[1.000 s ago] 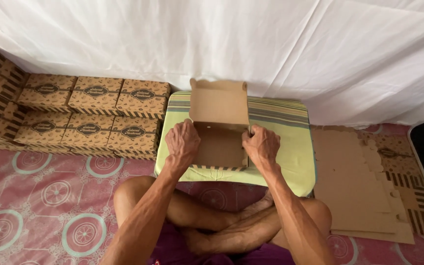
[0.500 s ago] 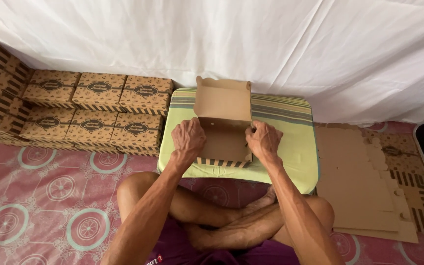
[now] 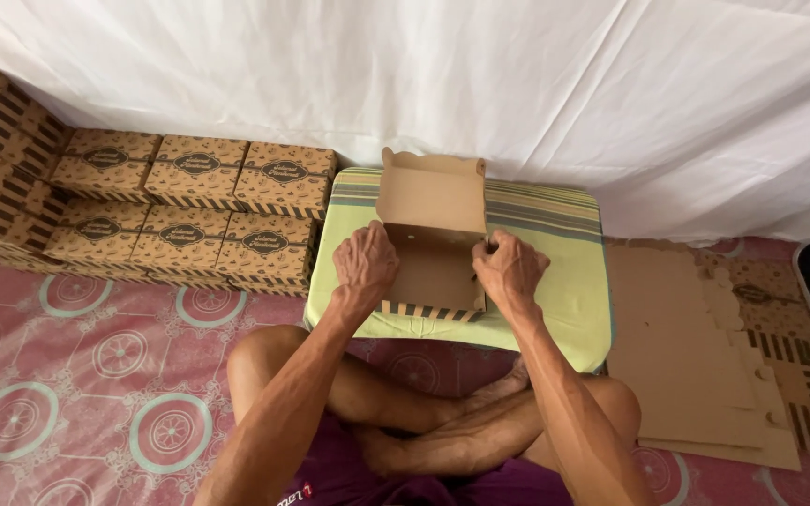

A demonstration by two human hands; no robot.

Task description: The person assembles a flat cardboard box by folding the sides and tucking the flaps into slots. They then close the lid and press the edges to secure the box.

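A brown cardboard box (image 3: 431, 245) with its lid flap standing up sits on a green striped cushion (image 3: 564, 281) in front of my crossed legs. My left hand (image 3: 365, 266) grips the box's left wall, fingers curled over the rim. On the opposite wall, my right hand (image 3: 508, 270) pinches the top edge. The box's front shows a dark striped pattern, and its inside looks bare.
Rows of closed, printed brown boxes (image 3: 183, 208) are stacked at the left on the pink patterned mat (image 3: 96, 375). A pile of flat unfolded cardboard sheets (image 3: 696, 356) lies at the right. A white cloth (image 3: 517, 84) hangs behind.
My hands have stayed on the box's two sides, with the fingers shifting slightly on the walls. The view has tilted a little, so the box sits lower in the picture.
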